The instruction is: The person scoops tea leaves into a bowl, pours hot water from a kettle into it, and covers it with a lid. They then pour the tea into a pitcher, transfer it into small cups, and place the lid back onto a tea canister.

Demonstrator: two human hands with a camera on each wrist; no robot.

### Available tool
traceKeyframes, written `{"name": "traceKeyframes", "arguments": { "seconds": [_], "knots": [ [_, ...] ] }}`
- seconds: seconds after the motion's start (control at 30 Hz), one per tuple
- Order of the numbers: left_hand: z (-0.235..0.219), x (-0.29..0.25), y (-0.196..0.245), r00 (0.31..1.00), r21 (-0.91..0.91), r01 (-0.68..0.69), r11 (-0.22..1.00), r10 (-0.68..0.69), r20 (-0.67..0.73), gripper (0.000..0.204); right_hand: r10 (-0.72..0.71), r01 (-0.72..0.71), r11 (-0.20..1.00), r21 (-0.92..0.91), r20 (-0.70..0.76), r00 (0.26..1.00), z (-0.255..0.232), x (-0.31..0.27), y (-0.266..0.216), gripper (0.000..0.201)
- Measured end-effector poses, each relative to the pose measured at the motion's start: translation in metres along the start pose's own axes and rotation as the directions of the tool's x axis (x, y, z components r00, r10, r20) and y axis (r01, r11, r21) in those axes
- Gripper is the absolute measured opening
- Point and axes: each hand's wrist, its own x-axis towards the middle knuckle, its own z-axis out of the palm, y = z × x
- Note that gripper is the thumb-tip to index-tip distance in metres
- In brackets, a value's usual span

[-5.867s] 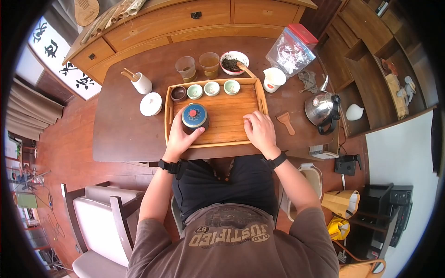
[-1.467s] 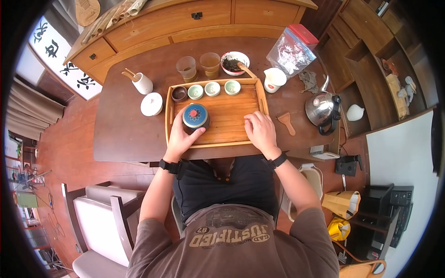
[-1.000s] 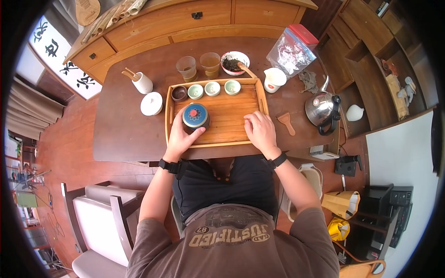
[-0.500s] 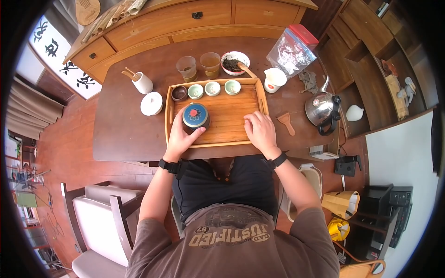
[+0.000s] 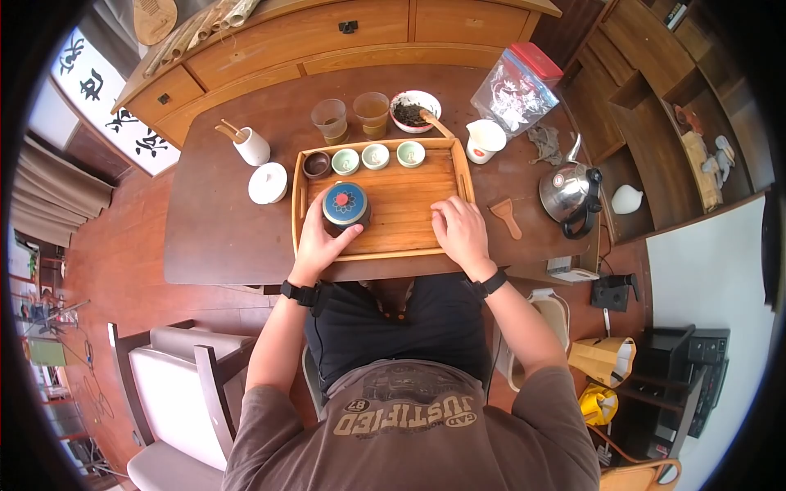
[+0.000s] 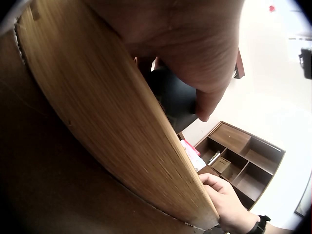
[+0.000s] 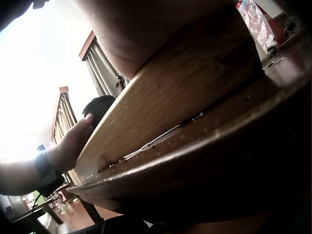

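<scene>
My left hand [image 5: 318, 244] holds a small dark jar with a blue lid [image 5: 345, 203], its thumb along the near side and the fingers round the left side. A red knob and a petal pattern mark the lid. The jar stands upright over the left part of a wooden tray [image 5: 401, 221]. My right hand [image 5: 463, 233] rests at the tray's front right edge, fingers loosely bent and holding nothing. Along the tray's far side stand a dark brown cup [image 5: 315, 166] and three pale green cups [image 5: 375, 156]. In the left wrist view, the jar's dark side [image 6: 173, 97] shows under the palm.
Behind the tray are two clear plastic cups [image 5: 329, 121] and a bowl of tea leaves [image 5: 407, 114]. At right stand a white pitcher [image 5: 484, 141], a steel kettle [image 5: 565, 192] and a wooden scraper [image 5: 506, 219]. A white lidded bowl [image 5: 267, 184] and a tool holder [image 5: 252, 150] lie left.
</scene>
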Motion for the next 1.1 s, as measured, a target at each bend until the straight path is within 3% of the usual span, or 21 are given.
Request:
{"name": "traceKeyframes", "arguments": {
  "seconds": [0.33, 0.4, 0.7, 0.93, 1.1],
  "knots": [
    [0.002, -0.001, 0.003, 1.0, -0.043, 0.006, 0.999, -0.006, -0.003, 0.089, 0.001, -0.001, 1.0, 0.013, -0.005, 1.0, 0.001, -0.001, 0.002, 0.01],
    [0.001, -0.001, -0.001, 1.0, 0.031, -0.021, 0.999, 0.022, -0.01, 0.089, 0.0, 0.0, 1.0, 0.013, -0.01, 1.0, 0.001, -0.001, 0.002, 0.01],
    [0.006, 0.007, -0.007, 1.0, 0.047, -0.01, 0.999, 0.009, 0.009, 0.088, -0.01, 0.01, 1.0, 0.011, -0.049, 0.999, -0.002, -0.004, 0.0, 0.014],
    [0.028, 0.015, 0.019, 0.994, 0.018, -0.005, 1.0, 0.003, 0.108, 0.084, -0.007, 0.007, 1.0, 0.011, -0.036, 0.999, -0.002, -0.004, 0.002, 0.016],
    [0.05, 0.022, 0.029, 0.994, -0.016, -0.035, 0.999, 0.037, 0.106, 0.087, 0.003, -0.003, 1.0, 0.005, -0.046, 0.999, -0.001, -0.003, 0.002, 0.018]
  ]
}}
